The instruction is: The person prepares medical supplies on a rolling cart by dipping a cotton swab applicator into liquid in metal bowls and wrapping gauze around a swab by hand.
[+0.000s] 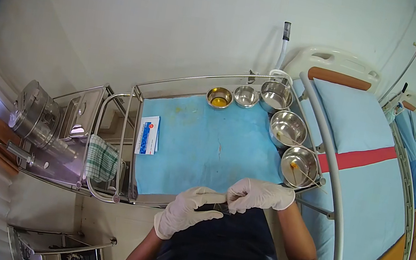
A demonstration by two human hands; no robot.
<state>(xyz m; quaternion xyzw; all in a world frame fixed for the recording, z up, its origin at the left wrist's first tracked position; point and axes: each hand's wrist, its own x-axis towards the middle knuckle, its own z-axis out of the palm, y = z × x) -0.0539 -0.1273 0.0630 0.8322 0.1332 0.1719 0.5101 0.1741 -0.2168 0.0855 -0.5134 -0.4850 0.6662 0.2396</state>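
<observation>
From my remote view, the largest thing is the bed (364, 209) beyond the right edge of the desk, with a pillow (354, 118) at its far end and a red band (364, 158) across it. The desk (153, 197) carries a blue sheet (199, 148) over most of its top. Well past its left edge stands a steel drum (36, 108), with a lidded steel tray (78, 123) beside it. A checked towel (101, 159) hangs over the rail at the desk's left edge.

My two grips meet over the middle of the near edge. The left grip (215, 207) is open, thumb apart from the fingers, in a white left glove (178, 212). The right grip (230, 203), in a white right glove (268, 195), is closed on the left glove's fingertip.

Five steel bowls (288, 123) run from the far edge round the far right corner to the near right corner; the leftmost holds amber liquid (218, 101). A white-and-blue packet (148, 135) lies by the left edge. Smallest are the swabs (294, 165) in the two nearest bowls, one orange-tipped.
</observation>
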